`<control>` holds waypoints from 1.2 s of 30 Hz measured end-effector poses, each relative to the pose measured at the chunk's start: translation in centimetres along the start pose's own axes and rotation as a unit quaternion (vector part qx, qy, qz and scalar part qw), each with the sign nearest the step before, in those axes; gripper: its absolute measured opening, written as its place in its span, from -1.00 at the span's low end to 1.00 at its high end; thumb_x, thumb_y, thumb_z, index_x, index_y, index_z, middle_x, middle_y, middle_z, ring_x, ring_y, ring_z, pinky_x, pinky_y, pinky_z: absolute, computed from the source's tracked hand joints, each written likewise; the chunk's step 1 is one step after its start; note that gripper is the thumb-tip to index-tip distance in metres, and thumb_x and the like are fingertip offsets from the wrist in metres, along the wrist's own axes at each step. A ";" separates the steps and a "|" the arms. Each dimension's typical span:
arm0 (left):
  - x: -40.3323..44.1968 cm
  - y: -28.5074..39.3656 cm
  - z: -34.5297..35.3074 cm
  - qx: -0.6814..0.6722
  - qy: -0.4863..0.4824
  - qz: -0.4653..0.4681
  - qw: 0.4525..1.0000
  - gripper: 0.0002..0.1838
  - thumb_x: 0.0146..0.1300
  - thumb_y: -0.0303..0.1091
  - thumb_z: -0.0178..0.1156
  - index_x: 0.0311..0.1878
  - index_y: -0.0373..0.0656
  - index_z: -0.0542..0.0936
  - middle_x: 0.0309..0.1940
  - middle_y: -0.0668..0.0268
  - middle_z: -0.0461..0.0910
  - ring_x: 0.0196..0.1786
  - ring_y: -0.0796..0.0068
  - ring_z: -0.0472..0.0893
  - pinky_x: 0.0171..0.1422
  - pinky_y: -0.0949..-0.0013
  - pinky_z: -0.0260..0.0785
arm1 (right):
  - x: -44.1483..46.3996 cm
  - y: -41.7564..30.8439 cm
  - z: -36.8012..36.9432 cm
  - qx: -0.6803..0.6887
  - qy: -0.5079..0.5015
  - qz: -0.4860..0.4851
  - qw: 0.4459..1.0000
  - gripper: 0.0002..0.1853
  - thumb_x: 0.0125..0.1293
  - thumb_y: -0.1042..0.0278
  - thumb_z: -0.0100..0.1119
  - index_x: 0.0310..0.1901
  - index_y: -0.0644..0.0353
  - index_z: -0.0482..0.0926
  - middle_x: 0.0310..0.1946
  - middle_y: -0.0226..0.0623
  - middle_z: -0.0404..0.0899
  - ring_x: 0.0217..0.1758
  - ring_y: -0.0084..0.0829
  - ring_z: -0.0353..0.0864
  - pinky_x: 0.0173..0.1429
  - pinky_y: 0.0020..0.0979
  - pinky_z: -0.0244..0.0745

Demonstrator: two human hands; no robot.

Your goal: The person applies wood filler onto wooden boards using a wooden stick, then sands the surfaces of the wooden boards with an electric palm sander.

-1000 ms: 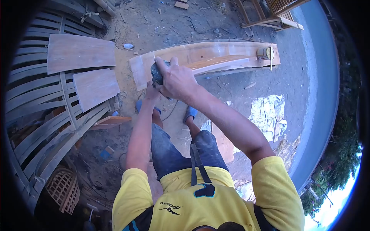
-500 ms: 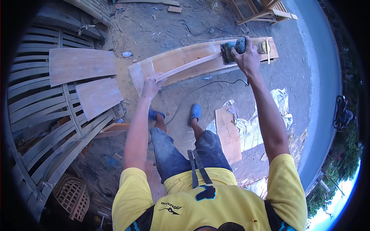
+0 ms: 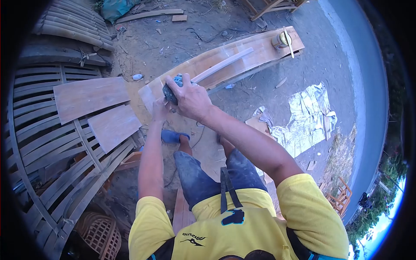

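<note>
Two hands, close together over the left end of the long board. Right hand (image 3: 191, 99) wrapped around a power sander (image 3: 170, 92), dark body with a blue patch. Left hand (image 3: 160, 112) just below it, toward the near edge of the board (image 3: 266, 50).

Wooden strip (image 3: 223, 65): pale, slender, slightly bowed, squared at the far tip. It runs from the hands toward the middle of the board, slanting away to the right; its tip stops short of the can (image 3: 280, 40). Board beneath is wider and browner, with whitish patches. Can stands near the right end, a flat stick (image 3: 288, 42) across its top.

Hidden: the strip's near end, behind right hand and sander. Left fingers mostly covered too; cannot tell whether they pinch the strip. The sander's underside is out of sight, so contact with the wood is unconfirmed. Unclear also whether the strip rests on the board or sits just above it.

Against half a second ago: sander then at the strip's far end, just beside the can; now back at the near end by the left hand, leaving the far length uncovered. Can and stick keep their place at the board's right end.
</note>
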State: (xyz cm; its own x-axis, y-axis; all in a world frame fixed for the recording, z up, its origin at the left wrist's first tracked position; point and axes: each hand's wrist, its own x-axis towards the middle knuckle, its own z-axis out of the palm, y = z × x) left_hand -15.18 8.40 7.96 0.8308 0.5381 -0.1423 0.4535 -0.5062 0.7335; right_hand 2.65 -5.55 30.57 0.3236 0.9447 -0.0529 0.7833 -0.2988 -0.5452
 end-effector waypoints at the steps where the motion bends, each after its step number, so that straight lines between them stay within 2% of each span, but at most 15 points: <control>1: 0.1 1.2 -0.6 0.004 0.034 0.018 0.999 -0.73 0.48 -0.26 0.41 0.17 -0.04 0.77 -0.18 0.14 0.87 -0.05 0.17 0.88 0.03 0.14 0.68 | 0.0 1.3 -1.2 -0.006 0.006 0.035 0.999 -0.05 0.21 0.11 0.57 0.60 -0.10 0.28 0.15 0.19 0.48 -0.07 0.20 0.80 -0.09 0.03 0.77; 2: 0.0 2.5 -1.2 0.009 0.067 0.036 0.997 -0.72 0.47 -0.23 0.43 0.16 -0.05 0.78 -0.20 0.12 0.86 -0.05 0.13 0.88 0.01 0.12 0.68 | 0.0 2.7 -2.3 -0.012 0.013 0.070 0.997 -0.05 0.21 0.10 0.58 0.60 -0.10 0.29 0.14 0.17 0.50 -0.07 0.20 0.80 -0.08 0.02 0.77; 3: -0.3 3.7 -1.6 -0.010 0.076 -0.007 0.997 -0.69 0.45 -0.20 0.46 0.17 -0.08 0.76 -0.21 0.08 0.85 -0.05 0.07 0.87 -0.01 0.10 0.66 | 0.0 4.2 -3.3 -0.013 0.034 0.083 0.996 -0.07 0.22 0.07 0.57 0.60 -0.10 0.30 0.12 0.17 0.51 -0.08 0.20 0.80 -0.07 0.04 0.77; 11: 0.1 3.1 -1.9 0.003 0.073 -0.023 0.997 -0.71 0.46 -0.24 0.45 0.15 -0.10 0.73 -0.18 0.04 0.85 -0.03 0.03 0.87 0.04 0.09 0.66 | 1.0 18.0 -9.3 -0.084 0.161 0.178 0.967 -0.13 0.28 -0.06 0.49 0.58 -0.11 0.34 0.11 0.23 0.56 -0.04 0.33 0.77 0.08 0.15 0.73; 13: 0.1 3.1 -1.6 -0.001 0.079 -0.023 0.997 -0.71 0.45 -0.25 0.45 0.15 -0.10 0.73 -0.18 0.03 0.85 -0.03 0.02 0.87 0.05 0.08 0.66 | 1.4 18.6 -10.3 -0.098 0.190 0.240 0.947 -0.10 0.22 -0.03 0.53 0.56 0.02 0.37 0.06 0.29 0.59 -0.08 0.30 0.79 0.04 0.14 0.74; 17: 0.0 4.0 -2.0 0.005 0.078 -0.039 0.996 -0.69 0.42 -0.28 0.47 0.16 -0.11 0.73 -0.16 0.01 0.85 0.00 0.02 0.86 0.06 0.08 0.66 | 1.5 13.7 -7.5 -0.074 0.162 0.185 0.966 -0.08 0.21 -0.03 0.55 0.57 0.02 0.36 0.08 0.31 0.57 -0.08 0.28 0.80 0.04 0.14 0.74; 19: -0.1 4.1 -2.2 0.028 0.075 -0.041 0.996 -0.68 0.41 -0.29 0.47 0.17 -0.12 0.72 -0.15 0.01 0.85 0.01 0.01 0.86 0.07 0.08 0.66 | 1.2 8.4 -5.5 -0.043 0.121 0.136 0.982 -0.10 0.22 0.06 0.56 0.56 0.03 0.37 0.05 0.23 0.56 -0.14 0.21 0.81 -0.08 0.06 0.76; 20: -0.1 3.7 -1.9 0.008 0.084 -0.037 0.996 -0.71 0.41 -0.30 0.47 0.13 -0.14 0.74 -0.15 0.01 0.85 0.01 0.01 0.86 0.07 0.07 0.67 | 0.9 5.8 -4.3 -0.016 0.088 0.121 0.989 -0.10 0.22 0.12 0.55 0.57 0.03 0.35 0.07 0.21 0.53 -0.18 0.19 0.81 -0.12 0.02 0.77; 22: 0.5 3.7 -1.7 -0.016 0.088 -0.024 0.996 -0.74 0.40 -0.31 0.47 0.08 -0.15 0.76 -0.15 0.02 0.85 0.01 0.00 0.86 0.07 0.06 0.67 | 0.5 2.4 -1.3 -0.002 0.021 0.052 0.998 -0.08 0.22 0.12 0.56 0.60 -0.07 0.30 0.20 0.22 0.48 -0.13 0.16 0.82 -0.10 0.02 0.77; 23: 0.4 3.7 -1.9 -0.002 0.086 -0.034 0.996 -0.78 0.39 -0.33 0.47 0.03 -0.16 0.78 -0.15 0.02 0.85 0.01 0.01 0.86 0.08 0.06 0.67 | 0.2 1.5 -0.3 0.004 0.004 0.010 1.000 -0.08 0.22 0.13 0.55 0.60 -0.08 0.30 0.22 0.22 0.46 -0.12 0.16 0.82 -0.10 0.02 0.77; 26: 0.1 4.5 -2.1 0.044 0.060 -0.060 0.995 -0.84 0.37 -0.38 0.47 -0.04 -0.19 0.84 -0.12 0.03 0.86 0.02 0.04 0.86 0.11 0.07 0.68 | -0.1 1.2 -0.6 0.014 -0.017 0.003 1.000 -0.09 0.23 0.16 0.54 0.60 -0.10 0.30 0.22 0.21 0.46 -0.10 0.17 0.82 -0.10 0.01 0.77; 29: 0.5 3.4 -1.7 -0.011 0.091 -0.018 0.996 -0.76 0.37 -0.39 0.47 0.07 -0.20 0.83 -0.09 0.01 0.86 0.03 0.05 0.86 0.12 0.08 0.68 | 0.1 6.0 -3.2 -0.014 0.051 0.042 0.998 -0.09 0.22 0.14 0.55 0.59 -0.09 0.31 0.17 0.19 0.49 -0.12 0.15 0.82 -0.11 0.00 0.76; 31: 0.6 3.1 -1.9 -0.009 0.066 -0.075 0.995 -0.67 0.38 -0.38 0.48 0.16 -0.23 0.80 -0.05 0.02 0.87 0.06 0.10 0.87 0.13 0.11 0.67 | 0.4 9.7 -6.3 -0.043 0.084 0.095 0.991 -0.08 0.20 0.14 0.57 0.57 -0.09 0.32 0.10 0.19 0.52 -0.14 0.16 0.82 -0.12 0.00 0.76; 32: 0.6 3.1 -1.8 -0.007 0.068 -0.071 0.995 -0.67 0.38 -0.38 0.48 0.16 -0.23 0.80 -0.05 0.02 0.87 0.06 0.10 0.87 0.13 0.11 0.67 | 0.6 11.8 -8.2 -0.060 0.091 0.120 0.987 -0.10 0.21 0.11 0.56 0.57 -0.09 0.32 0.08 0.20 0.54 -0.12 0.19 0.81 -0.10 0.02 0.76; 36: 0.4 3.3 -1.4 -0.042 0.061 -0.121 0.990 -0.60 0.36 -0.36 0.52 0.22 -0.23 0.77 -0.03 0.08 0.88 0.10 0.23 0.86 0.19 0.20 0.64 | 0.7 22.2 -13.7 -0.103 0.150 0.216 0.959 -0.15 0.31 -0.06 0.44 0.58 -0.09 0.32 0.09 0.19 0.58 -0.04 0.26 0.79 0.10 0.12 0.73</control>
State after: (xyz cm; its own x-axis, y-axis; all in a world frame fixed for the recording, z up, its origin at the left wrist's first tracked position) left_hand -13.82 7.88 11.27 0.6540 0.7164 -0.2431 0.6018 -0.2980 0.7409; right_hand 27.58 -13.39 29.92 0.7551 0.6552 0.0226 0.6201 -0.7027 -0.3488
